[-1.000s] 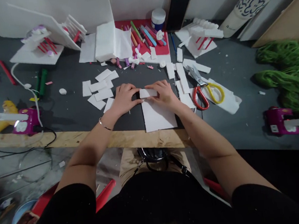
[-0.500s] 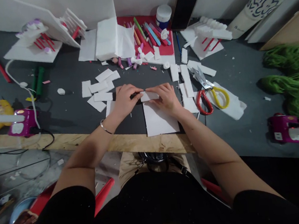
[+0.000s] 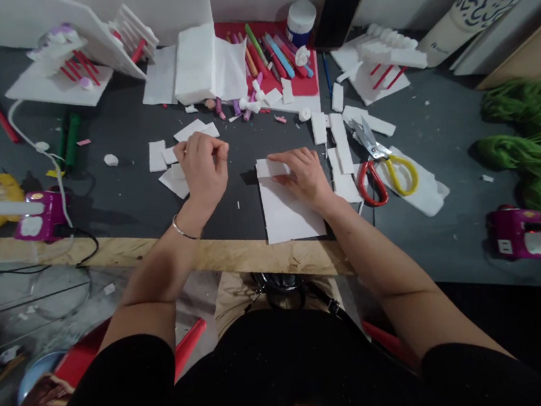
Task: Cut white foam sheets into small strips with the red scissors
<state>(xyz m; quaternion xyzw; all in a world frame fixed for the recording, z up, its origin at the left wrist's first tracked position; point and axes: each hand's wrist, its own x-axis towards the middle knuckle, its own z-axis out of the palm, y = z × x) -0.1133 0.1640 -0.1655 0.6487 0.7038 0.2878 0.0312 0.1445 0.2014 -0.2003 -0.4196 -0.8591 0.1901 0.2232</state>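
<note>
My right hand (image 3: 303, 176) lies flat on a white foam strip (image 3: 270, 168) atop a white foam sheet (image 3: 288, 211); my left hand (image 3: 203, 171) is curled, and I cannot tell if it pinches anything.

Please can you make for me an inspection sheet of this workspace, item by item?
Surface: dark grey work mat, wooden strip along its near edge.
Job's things: white foam strip lying on white foam sheet.
Clutter: white foam offcuts, red-and-yellow-handled scissors, crayons on red board, green yarn.
Grippers: left hand raised, fingertips pinched, any held item not visible; right hand flat, fingers on the strip.
Cables: black cable, white cable, both near magenta hot glue gun.
Surroundings: white panels behind; other people: nothing seen.
</note>
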